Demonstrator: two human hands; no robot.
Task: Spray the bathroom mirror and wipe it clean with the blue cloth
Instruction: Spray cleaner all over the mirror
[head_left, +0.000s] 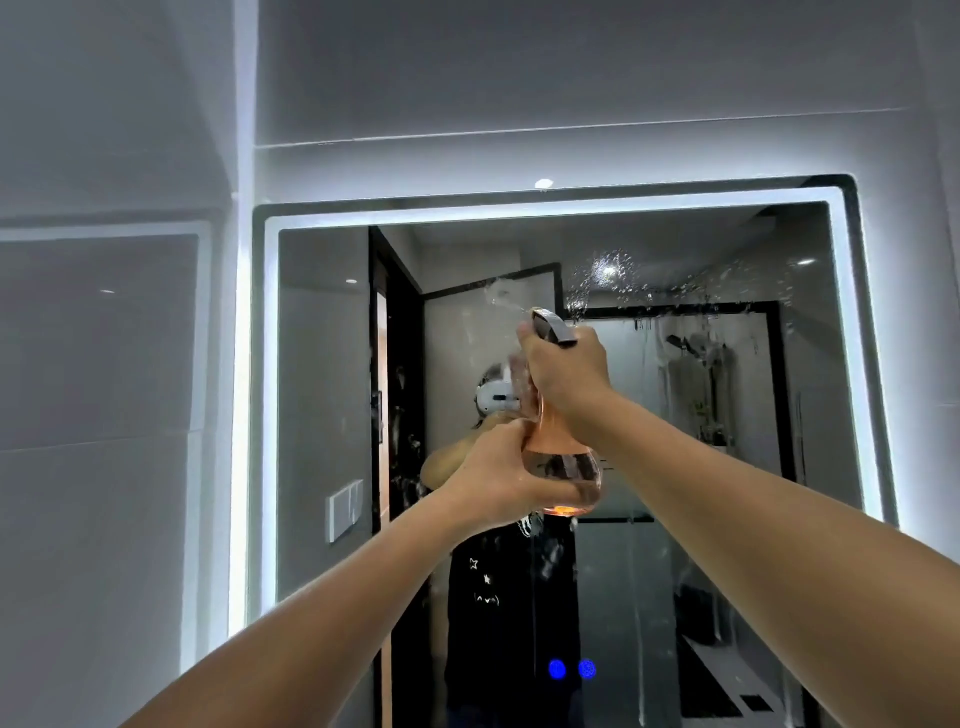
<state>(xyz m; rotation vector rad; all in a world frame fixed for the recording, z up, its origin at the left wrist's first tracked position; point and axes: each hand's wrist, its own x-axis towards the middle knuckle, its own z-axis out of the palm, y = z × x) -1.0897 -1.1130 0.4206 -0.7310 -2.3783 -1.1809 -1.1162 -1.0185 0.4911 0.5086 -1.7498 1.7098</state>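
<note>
Holding the clear round spray bottle of pink liquid (563, 467) up near the big lit bathroom mirror (322, 415), my right hand (566, 369) squeezes its top and my left hand (493, 483) cups its bottom. Drops dot the glass. My wet fingers might slip and drop it. I see no blue cloth.

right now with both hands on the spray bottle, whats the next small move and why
Probably aim the spray bottle lower or left and squeeze again: droplets dot only the upper right of the mirror. The right hand grips the trigger head; the left hand steadies the base.
</note>
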